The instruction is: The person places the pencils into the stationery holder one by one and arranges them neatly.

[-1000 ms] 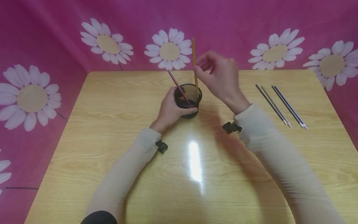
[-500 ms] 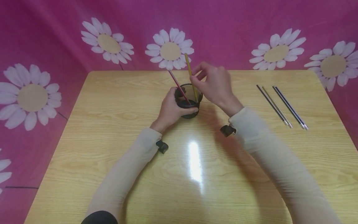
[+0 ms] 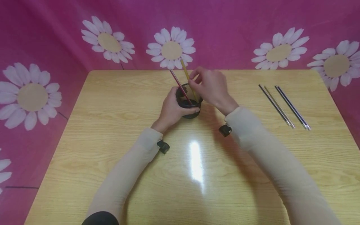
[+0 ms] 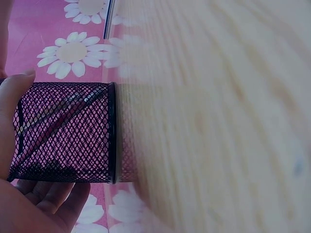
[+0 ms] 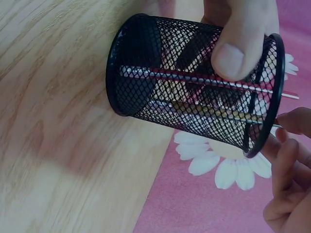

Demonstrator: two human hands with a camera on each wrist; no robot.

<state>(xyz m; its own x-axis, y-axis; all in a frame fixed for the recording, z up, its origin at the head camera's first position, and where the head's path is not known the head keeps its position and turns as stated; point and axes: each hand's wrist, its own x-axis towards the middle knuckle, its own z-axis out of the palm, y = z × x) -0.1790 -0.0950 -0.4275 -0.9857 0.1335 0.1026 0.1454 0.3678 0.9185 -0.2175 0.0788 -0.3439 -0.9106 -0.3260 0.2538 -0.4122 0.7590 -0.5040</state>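
A black mesh pencil cup [image 4: 68, 131] stands upright on the table. My left hand [image 3: 172, 107] grips it from the left, with the thumb across its near side and the fingers around the far side. Inside the cup a red pencil [image 3: 180, 85] leans to the left. My right hand [image 3: 212, 86] pinches a yellow pencil [image 3: 184, 68] between thumb and fingertips at the cup's rim. Through the mesh in the right wrist view, the lower parts of the red pencil [image 5: 184, 76] and the yellow pencil [image 5: 209, 111] show inside the cup, their ends near its base.
To the right on the wooden table [image 3: 126, 187] lie several more pencils: a dark pencil [image 3: 272, 103] beside a gold-toned pencil [image 3: 279, 107], and dark blue ones [image 3: 292, 107] a little further right. A pink cloth with white daisies [image 3: 219, 28] hangs behind the table.
My right hand has moved down and left, lowering the yellow pencil deeper into the cup and tilting its top to the left. The left hand and cup have stayed in place.
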